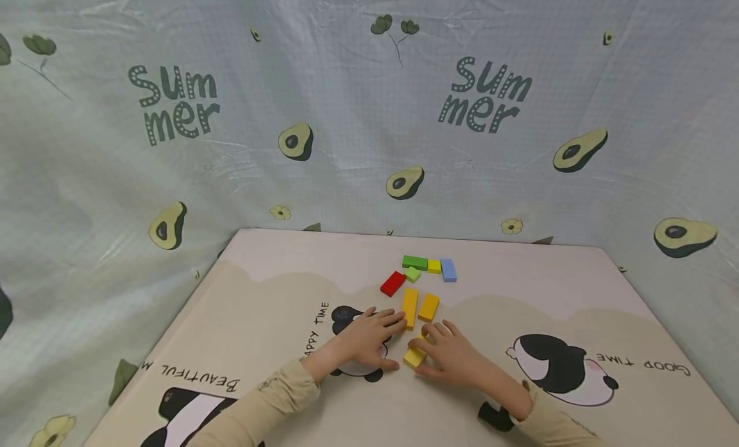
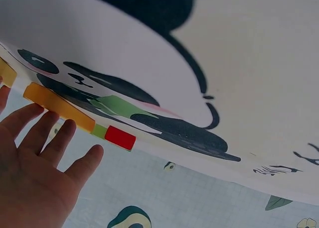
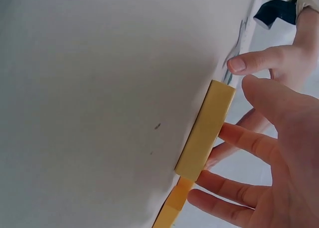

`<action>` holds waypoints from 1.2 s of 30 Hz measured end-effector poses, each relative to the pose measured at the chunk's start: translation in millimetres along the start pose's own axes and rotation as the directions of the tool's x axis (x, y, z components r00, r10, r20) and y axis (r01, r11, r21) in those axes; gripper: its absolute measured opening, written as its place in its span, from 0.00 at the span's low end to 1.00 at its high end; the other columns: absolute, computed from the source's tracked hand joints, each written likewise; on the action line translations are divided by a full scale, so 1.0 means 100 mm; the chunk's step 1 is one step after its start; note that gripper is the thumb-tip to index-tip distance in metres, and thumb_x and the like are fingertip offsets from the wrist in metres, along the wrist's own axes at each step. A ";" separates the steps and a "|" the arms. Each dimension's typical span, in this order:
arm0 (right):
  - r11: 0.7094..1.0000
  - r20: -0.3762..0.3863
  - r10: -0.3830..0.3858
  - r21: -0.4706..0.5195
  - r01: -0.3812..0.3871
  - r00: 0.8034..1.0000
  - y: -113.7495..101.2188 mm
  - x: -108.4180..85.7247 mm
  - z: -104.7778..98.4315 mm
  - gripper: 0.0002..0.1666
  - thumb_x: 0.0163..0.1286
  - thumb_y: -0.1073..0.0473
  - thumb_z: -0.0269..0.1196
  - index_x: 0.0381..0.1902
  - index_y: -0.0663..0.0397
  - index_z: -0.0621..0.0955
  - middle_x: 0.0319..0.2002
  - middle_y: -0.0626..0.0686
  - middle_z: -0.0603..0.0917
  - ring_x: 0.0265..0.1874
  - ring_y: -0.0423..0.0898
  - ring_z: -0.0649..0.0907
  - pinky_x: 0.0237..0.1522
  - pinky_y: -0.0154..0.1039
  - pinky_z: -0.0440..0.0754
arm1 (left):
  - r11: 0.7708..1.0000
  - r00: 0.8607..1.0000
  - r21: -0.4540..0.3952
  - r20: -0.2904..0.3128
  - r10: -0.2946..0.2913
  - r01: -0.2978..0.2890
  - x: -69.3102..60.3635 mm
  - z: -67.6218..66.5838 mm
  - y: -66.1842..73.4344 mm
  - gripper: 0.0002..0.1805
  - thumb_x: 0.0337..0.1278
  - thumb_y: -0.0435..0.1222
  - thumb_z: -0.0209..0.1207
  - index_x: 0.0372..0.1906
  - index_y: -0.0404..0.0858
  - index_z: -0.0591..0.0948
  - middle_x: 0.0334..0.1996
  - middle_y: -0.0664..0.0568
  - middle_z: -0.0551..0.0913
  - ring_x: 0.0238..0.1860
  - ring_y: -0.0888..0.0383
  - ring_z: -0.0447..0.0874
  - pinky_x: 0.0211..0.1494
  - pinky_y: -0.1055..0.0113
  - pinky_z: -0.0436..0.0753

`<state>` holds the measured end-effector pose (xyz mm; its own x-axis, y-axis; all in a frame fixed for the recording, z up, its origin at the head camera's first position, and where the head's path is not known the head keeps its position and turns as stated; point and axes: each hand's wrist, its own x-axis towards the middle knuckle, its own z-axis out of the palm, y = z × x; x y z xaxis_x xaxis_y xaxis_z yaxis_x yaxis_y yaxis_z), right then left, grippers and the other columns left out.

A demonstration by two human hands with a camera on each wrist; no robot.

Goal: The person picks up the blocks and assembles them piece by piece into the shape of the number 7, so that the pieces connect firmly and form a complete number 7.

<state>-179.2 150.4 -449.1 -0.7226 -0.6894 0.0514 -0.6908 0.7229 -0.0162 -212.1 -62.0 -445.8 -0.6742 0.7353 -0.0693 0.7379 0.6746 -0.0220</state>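
In the head view my left hand (image 1: 369, 338) comes in from the left with its fingers spread. Its fingertips touch the long orange-yellow block (image 1: 410, 308), and its thumb stands apart. My right hand (image 1: 450, 355) is over a yellow block (image 1: 414, 357) lying flat nearer to me. In the right wrist view its fingertips touch one long edge of that yellow block (image 3: 205, 131), while the thumb appears apart from the block's end. A shorter orange-yellow block (image 1: 428, 307) lies just beyond the right fingers. Both hands partly cover the blocks they touch.
Farther back lie a red block (image 1: 392, 284), a small light green block (image 1: 412, 274), a green block (image 1: 415, 262), a small yellow block (image 1: 434, 266) and a blue block (image 1: 448, 270). The printed table (image 1: 277, 274) meets an avocado-patterned cloth (image 1: 346, 101) behind.
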 end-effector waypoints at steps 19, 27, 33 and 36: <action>1.000 -0.014 0.019 -0.012 -0.019 1.000 -0.01 0.02 0.05 0.22 0.57 0.40 0.58 0.45 0.42 0.73 0.45 0.51 0.72 0.46 0.50 0.73 0.55 0.57 0.66 | 1.000 1.000 0.015 0.005 -0.006 0.006 0.00 0.01 0.02 0.43 0.46 0.63 0.52 0.67 0.47 0.59 0.68 0.56 0.58 0.68 0.56 0.57 0.66 0.52 0.61; 0.999 0.006 0.013 -0.031 -0.012 1.000 0.00 -0.02 0.05 0.22 0.58 0.40 0.57 0.45 0.43 0.73 0.44 0.52 0.73 0.46 0.51 0.73 0.54 0.56 0.67 | 1.000 1.000 0.011 0.006 -0.008 0.008 0.00 0.00 0.03 0.43 0.45 0.62 0.53 0.67 0.47 0.59 0.67 0.55 0.58 0.67 0.56 0.57 0.66 0.52 0.61; 1.000 0.022 -0.001 -0.030 0.002 1.000 0.04 -0.07 0.02 0.22 0.58 0.41 0.58 0.46 0.44 0.74 0.45 0.51 0.73 0.48 0.51 0.73 0.54 0.55 0.67 | 1.000 1.000 0.022 0.014 -0.004 0.004 0.00 -0.02 0.03 0.44 0.45 0.63 0.52 0.67 0.47 0.59 0.67 0.55 0.59 0.67 0.56 0.58 0.66 0.52 0.61; 0.999 0.030 -0.007 -0.032 0.008 1.000 0.06 -0.10 0.01 0.22 0.58 0.42 0.58 0.46 0.44 0.73 0.45 0.51 0.73 0.49 0.51 0.73 0.55 0.55 0.67 | 1.000 1.000 0.019 0.021 -0.010 0.010 0.00 -0.04 0.03 0.43 0.45 0.62 0.53 0.66 0.47 0.59 0.67 0.55 0.59 0.67 0.56 0.57 0.66 0.52 0.60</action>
<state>-175.4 161.6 -450.9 -0.7182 -0.6956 0.0214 -0.6954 0.7185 0.0164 -209.7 -60.0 -442.2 -0.6811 0.7266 -0.0905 0.7315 0.6805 -0.0419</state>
